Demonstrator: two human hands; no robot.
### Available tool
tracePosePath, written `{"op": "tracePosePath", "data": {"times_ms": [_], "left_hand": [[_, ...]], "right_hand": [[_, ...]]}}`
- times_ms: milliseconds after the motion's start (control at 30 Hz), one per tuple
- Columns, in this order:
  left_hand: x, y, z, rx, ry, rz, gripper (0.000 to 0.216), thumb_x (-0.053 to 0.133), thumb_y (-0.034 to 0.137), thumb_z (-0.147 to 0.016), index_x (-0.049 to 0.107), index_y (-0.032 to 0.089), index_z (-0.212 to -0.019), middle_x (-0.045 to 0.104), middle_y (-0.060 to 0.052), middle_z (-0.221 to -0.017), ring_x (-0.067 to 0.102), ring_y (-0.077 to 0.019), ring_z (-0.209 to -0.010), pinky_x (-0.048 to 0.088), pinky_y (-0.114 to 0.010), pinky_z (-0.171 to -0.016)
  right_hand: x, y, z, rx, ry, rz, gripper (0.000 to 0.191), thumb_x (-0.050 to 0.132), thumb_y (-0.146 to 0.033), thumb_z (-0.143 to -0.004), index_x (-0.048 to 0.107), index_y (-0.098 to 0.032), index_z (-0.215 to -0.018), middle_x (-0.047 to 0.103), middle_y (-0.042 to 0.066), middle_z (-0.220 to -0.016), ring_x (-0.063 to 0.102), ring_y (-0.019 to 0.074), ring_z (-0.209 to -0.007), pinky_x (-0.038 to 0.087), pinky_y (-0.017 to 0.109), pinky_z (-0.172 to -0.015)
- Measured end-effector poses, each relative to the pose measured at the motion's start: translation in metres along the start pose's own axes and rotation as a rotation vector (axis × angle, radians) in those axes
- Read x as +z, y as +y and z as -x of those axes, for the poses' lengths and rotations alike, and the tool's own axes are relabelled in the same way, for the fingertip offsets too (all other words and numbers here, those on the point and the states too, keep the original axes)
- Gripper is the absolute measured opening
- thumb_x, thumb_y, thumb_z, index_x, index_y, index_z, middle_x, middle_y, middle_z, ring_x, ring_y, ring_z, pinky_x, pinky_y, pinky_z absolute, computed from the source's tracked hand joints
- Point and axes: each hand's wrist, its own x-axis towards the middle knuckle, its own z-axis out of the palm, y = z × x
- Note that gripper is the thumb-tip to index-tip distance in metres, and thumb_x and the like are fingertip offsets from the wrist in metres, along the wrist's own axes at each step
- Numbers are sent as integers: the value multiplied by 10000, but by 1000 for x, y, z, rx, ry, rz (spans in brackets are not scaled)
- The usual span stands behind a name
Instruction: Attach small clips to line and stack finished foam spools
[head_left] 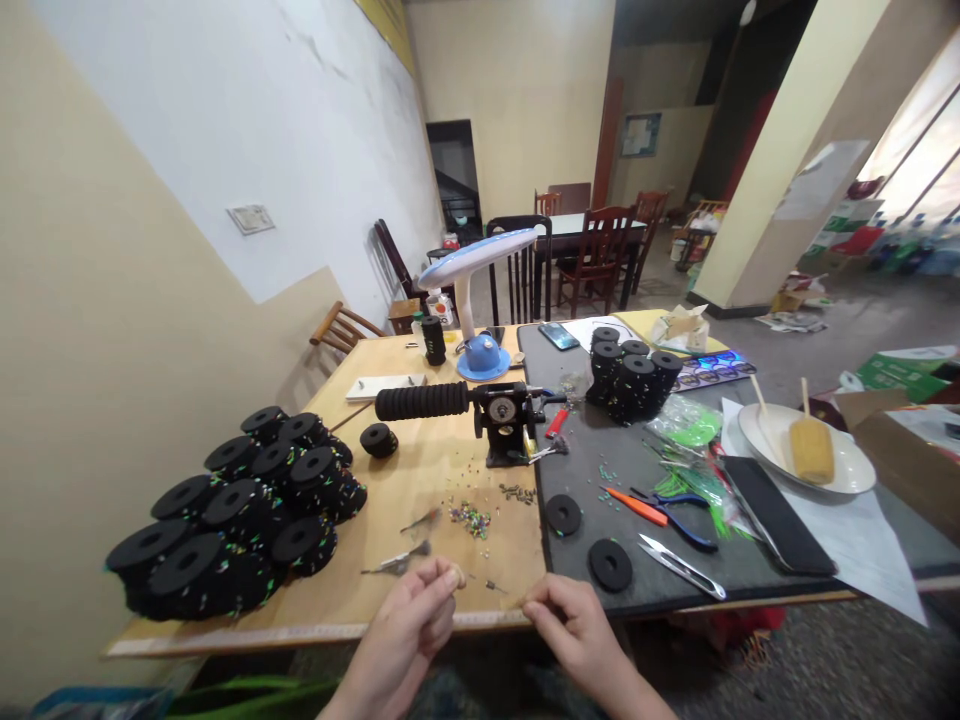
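At the near edge of the wooden table, my left hand pinches a small beige piece between finger and thumb. My right hand rests its pinched fingertips by the table's front edge, and whatever they hold is too small to tell. A scatter of coloured beads lies just beyond my hands. Near them are a small metal hand tool and a thin pin. Further ahead stands a hand-crank winder carrying a black foam roller.
Stacked black foam rings studded with beads fill the table's left side. On the grey mat lie loose foam rings, blue pliers and thread snips. A blue desk lamp stands behind the winder.
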Motion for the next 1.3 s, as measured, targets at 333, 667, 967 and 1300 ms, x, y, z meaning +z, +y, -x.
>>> {"op": "tracePosePath", "data": {"times_ms": [333, 667, 967, 1300], "left_hand": [[16, 16, 9, -11, -41, -167, 401, 793, 489, -647, 564, 162, -687, 311, 122, -467, 141, -31, -410, 99, -207, -417], [30, 33, 13, -12, -101, -356, 398, 763, 511, -670, 585, 156, -672, 347, 99, -488, 191, -54, -439, 104, -229, -430], [24, 38, 10, -25, -104, -256, 359, 772, 453, -673, 556, 167, -654, 299, 118, -463, 137, -49, -432, 83, -221, -426], [22, 37, 4, -13, -101, -263, 371, 754, 485, -670, 546, 178, -665, 278, 130, -443, 128, -49, -418, 84, -220, -421]], "right_hand": [[-1, 4, -7, -33, -45, -82, 270, 564, -338, -901, 760, -187, -794, 707, 66, -717, 636, 200, -701, 454, 291, -645], [0, -27, -13, 30, -145, -275, 233, 555, -304, -881, 671, -229, -1069, 731, 79, -1013, 645, 244, -935, 502, 338, -753], [21, -30, -19, 286, -226, -703, 406, 590, -594, -793, 503, -199, -767, 561, -56, -517, 383, 73, -396, 306, 196, -425], [21, -33, -22, 282, -146, -614, 299, 619, -471, -773, 492, -207, -714, 468, -88, -469, 370, 82, -412, 279, 208, -446]]}}
